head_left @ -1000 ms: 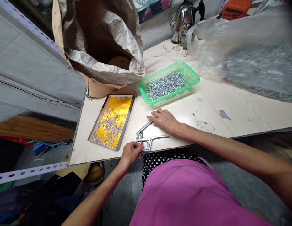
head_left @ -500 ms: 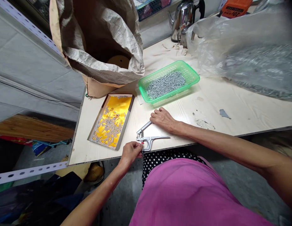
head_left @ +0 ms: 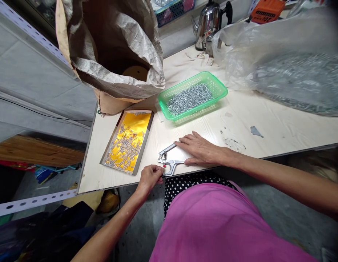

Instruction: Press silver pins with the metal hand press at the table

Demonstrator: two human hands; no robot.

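Observation:
Silver hand pliers (head_left: 167, 160) lie near the front edge of the pale table (head_left: 267, 127). My left hand (head_left: 149, 177) is pinched at the pliers' jaw, fingers closed on something too small to make out. My right hand (head_left: 200, 149) rests over both handles, fingers stretched along them. To the left lies a flat yellow-lined tray (head_left: 127, 141) scattered with several small metal pins. Behind the pliers stands a green plastic basket (head_left: 192, 95) holding a heap of the same pins.
A large open paper sack (head_left: 111, 51) stands at the table's back left. A clear plastic bag (head_left: 289, 62) full of metal pieces fills the right. A steel kettle (head_left: 208, 23) sits at the back. Grey shelving (head_left: 27, 72) runs along the left.
My right hand has slid toward me and now covers both plier handles. The left hand stays pinched at the jaw.

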